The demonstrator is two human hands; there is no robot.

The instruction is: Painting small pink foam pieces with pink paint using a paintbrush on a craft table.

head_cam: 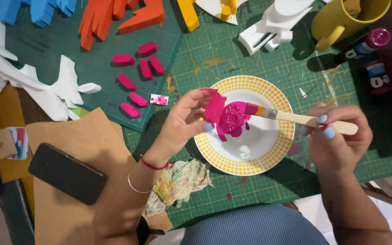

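Pink foam piece is held above the left part of a white plate with a yellow dotted rim, pinched between the fingers of the left hand. Its visible face is fully coated in magenta paint. Right hand is closed around the wooden handle of a flat paintbrush; the bristles, loaded with magenta, point left and lie just beside the foam piece, over a puddle of magenta paint on the plate.

Plate sits on a green cutting mat. A paint-stained rag lies on the mat just below the left wrist, which carries a red band and a thin bangle.

Upper left, on a darker mat: seven small oval pieces already painted pink, spread out apart from one another, plus one white oval unpainted. White, orange and blue foam cutouts lie around them. A black phone rests on brown cardboard at lower left. A yellow mug and a paint bottle with a magenta cap stand at upper right.
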